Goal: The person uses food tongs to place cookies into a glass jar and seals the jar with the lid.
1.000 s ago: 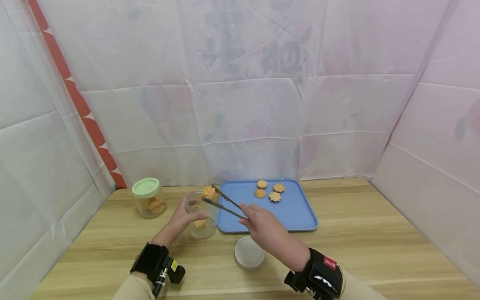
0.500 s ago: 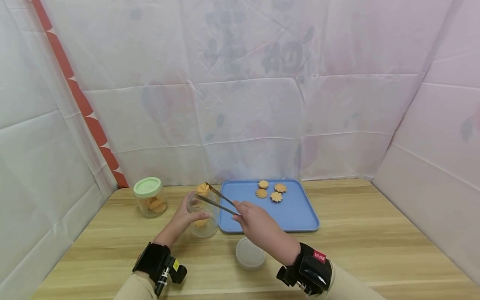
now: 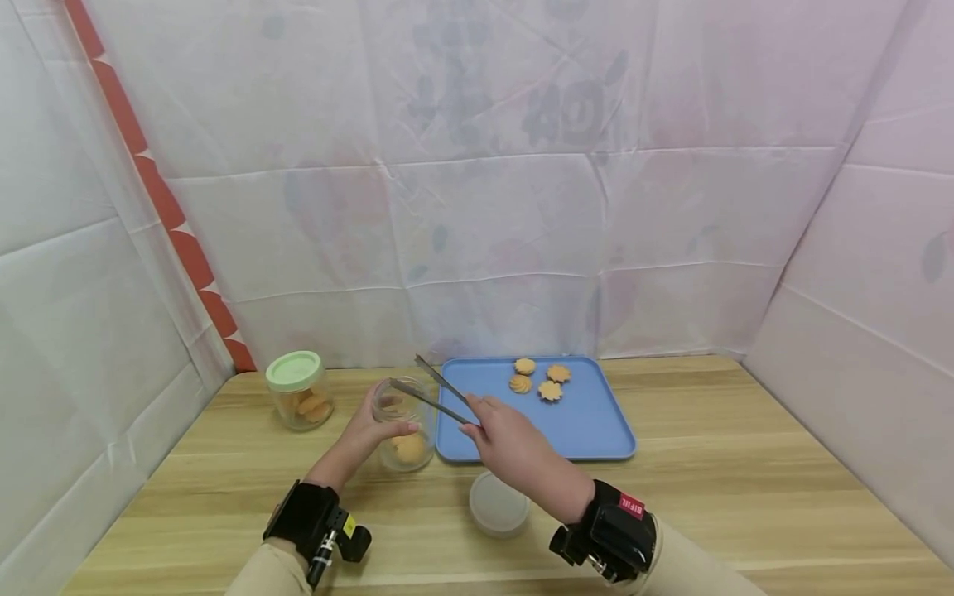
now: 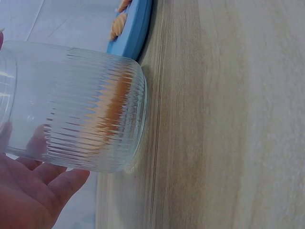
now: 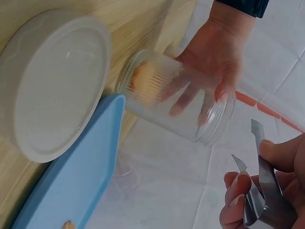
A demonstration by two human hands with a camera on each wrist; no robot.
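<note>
With the left hand (image 3: 363,432) gripping the open jar (image 3: 403,425), the right hand (image 3: 505,441) pinches empty tongs (image 3: 432,391) above it; next, fetch a cookie (image 3: 550,391) from the tray (image 3: 589,426).

The open jar (image 3: 403,426) mouth is partly crossed by the tongs (image 3: 436,391) above it. A white lid (image 3: 498,504) lies on the worktop (image 3: 708,488) near the blue tray (image 3: 589,422); the worktop's right half lies bare, with the closed jar (image 3: 299,391) far left.
</note>
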